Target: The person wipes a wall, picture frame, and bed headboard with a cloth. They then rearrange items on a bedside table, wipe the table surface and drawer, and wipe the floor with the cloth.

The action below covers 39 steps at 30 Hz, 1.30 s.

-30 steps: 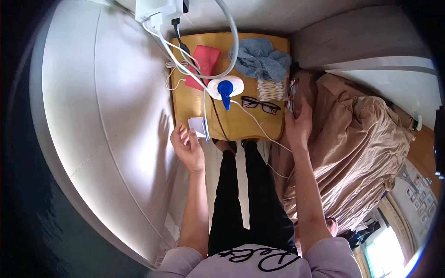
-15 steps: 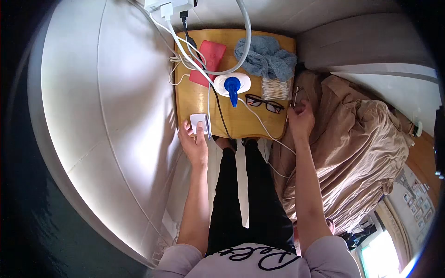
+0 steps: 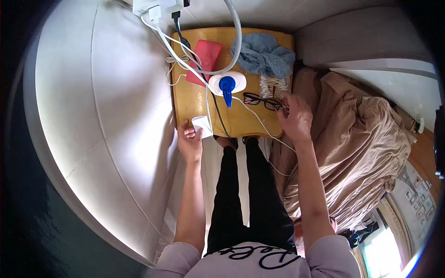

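My left hand (image 3: 190,142) pinches a small folded white paper (image 3: 202,126) at the front left edge of the yellow table (image 3: 187,104). Fingers curled, my right hand (image 3: 296,119) is over the table's right edge, close to the black-framed glasses (image 3: 262,101). Something thin and dark seems to stick out from its fingertips over the pack of cotton swabs (image 3: 269,85), too small to make out. A white bottle (image 3: 238,82) with a blue pump top (image 3: 226,88) stands between the hands, farther back.
A red box (image 3: 204,58) lies at the back left under white and black cables running from a white power adapter (image 3: 164,6). A grey-blue cloth (image 3: 262,54) is bunched at the back right. Brown fabric (image 3: 352,139) lies right of the table; a wall (image 3: 125,116) rises on the left.
My right hand has moved from beside the table's right edge in toward the glasses and swabs. My left hand, loosely open near the paper at first, has closed on it.
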Each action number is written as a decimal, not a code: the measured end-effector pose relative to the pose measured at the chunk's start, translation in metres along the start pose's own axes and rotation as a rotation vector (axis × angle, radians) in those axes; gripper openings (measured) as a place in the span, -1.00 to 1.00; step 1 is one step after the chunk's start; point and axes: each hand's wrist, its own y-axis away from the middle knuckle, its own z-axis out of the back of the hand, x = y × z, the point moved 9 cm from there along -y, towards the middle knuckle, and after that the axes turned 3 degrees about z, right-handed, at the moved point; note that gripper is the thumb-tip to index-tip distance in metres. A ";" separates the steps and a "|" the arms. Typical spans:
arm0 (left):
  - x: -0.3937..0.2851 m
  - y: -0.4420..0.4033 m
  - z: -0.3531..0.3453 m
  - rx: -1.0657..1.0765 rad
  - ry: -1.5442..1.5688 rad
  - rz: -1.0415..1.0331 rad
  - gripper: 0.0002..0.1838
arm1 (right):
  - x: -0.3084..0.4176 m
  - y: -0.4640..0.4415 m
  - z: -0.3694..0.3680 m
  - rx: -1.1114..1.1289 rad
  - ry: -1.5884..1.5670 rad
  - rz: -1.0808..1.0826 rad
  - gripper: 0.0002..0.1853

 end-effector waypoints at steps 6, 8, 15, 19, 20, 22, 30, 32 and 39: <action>0.015 -0.004 -0.004 0.069 0.216 0.056 -0.66 | 0.031 -0.034 -0.027 0.149 0.054 0.168 -0.53; 0.026 0.001 -0.003 0.061 0.278 0.176 -0.73 | 0.032 -0.037 -0.027 0.164 0.043 0.193 -0.55; -0.004 0.047 0.013 0.000 0.476 0.288 -0.81 | 0.018 -0.072 0.016 -0.148 -0.032 0.134 -0.54; -0.047 0.073 -0.015 0.139 0.638 0.258 -0.81 | 0.032 -0.110 -0.011 -0.078 -0.093 0.178 -0.51; -0.060 0.079 -0.032 0.249 0.645 0.241 -0.78 | 0.035 -0.114 -0.031 -0.024 0.003 0.203 -0.51; -0.080 0.083 -0.057 0.310 0.610 0.207 -0.77 | 0.038 -0.118 -0.061 0.080 0.197 0.249 -0.51; -0.093 0.068 -0.100 0.336 0.622 0.158 -0.69 | 0.008 -0.160 -0.055 0.210 -0.348 -0.018 -0.56; -0.089 0.062 -0.099 0.337 0.587 0.112 -0.69 | 0.026 -0.170 -0.047 0.169 -0.297 0.080 -0.58; -0.110 0.037 -0.057 0.046 0.528 -0.072 -0.87 | 0.072 -0.167 -0.092 0.182 0.088 0.345 -0.64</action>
